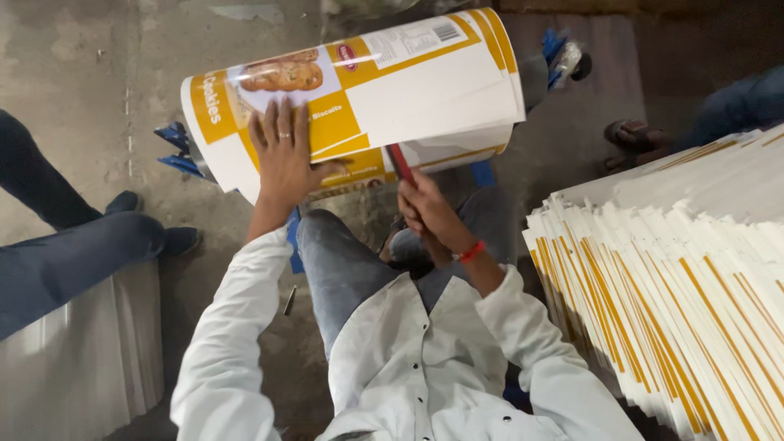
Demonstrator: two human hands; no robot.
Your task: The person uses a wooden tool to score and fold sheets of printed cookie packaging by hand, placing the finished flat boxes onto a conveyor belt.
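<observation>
A large roll of printed white and orange packaging sheets (pixel 408 82) with biscuit pictures lies across in front of my knees. My left hand (pixel 283 157) presses flat on top of the roll, fingers spread, a ring on one finger. My right hand (pixel 429 214), with a red band at the wrist, grips a thin red-handled tool (pixel 400 163) whose tip goes under the roll's lower edge. I sit in a white shirt and grey jeans.
A tall fanned stack of flat white and orange sheets (pixel 678 286) fills the right side. Another person's dark-trousered legs and shoes (pixel 82 245) sit at left beside white sheets (pixel 82 367). A sandalled foot (pixel 633 135) shows at upper right on the concrete floor.
</observation>
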